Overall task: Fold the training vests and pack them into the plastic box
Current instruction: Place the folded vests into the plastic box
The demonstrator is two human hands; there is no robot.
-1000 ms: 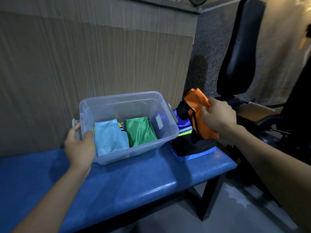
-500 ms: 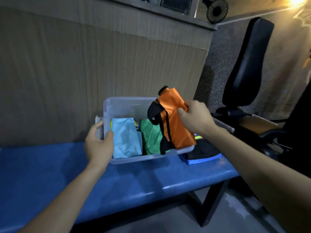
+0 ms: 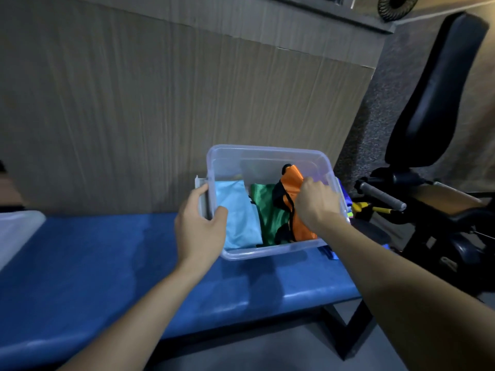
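Fingers of the left hand (image 3: pixel 199 226) curl round the clear plastic box's (image 3: pixel 267 156) left rim; the right hand (image 3: pixel 313 204) grips the folded orange vest (image 3: pixel 300 226), now lowered inside, seemingly onto the green vest (image 3: pixel 267 210), beside the light-blue vest (image 3: pixel 238 218).

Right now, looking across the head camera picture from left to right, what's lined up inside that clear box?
Light blue vest → green vest → orange vest, which the right hand grips.
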